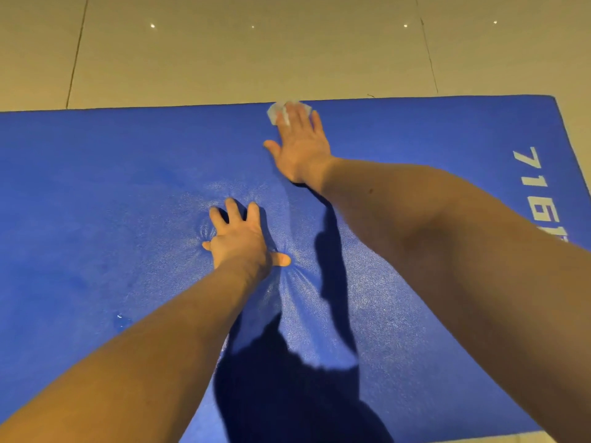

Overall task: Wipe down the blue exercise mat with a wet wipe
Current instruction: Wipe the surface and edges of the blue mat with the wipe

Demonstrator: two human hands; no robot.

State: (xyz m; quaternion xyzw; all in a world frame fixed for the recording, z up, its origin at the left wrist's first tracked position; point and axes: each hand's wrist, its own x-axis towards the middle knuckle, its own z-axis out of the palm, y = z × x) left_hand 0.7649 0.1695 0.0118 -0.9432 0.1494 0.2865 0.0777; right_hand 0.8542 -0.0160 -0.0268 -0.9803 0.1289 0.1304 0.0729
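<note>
Currently wiping the far edge of the blue foam exercise mat [96, 187], crumpled white wet wipe [274, 112] under straight-fingered right hand [300, 148], bracing on splayed left hand [240, 238]; next, probably sweeping nearer.

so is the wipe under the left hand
No, the wet wipe is under the right hand at the far edge of the blue mat; the left hand presses bare mat.

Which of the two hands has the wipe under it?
The right hand, stretched to the far edge of the mat with the white wipe under its fingers. The left hand only presses bare mat.
</note>
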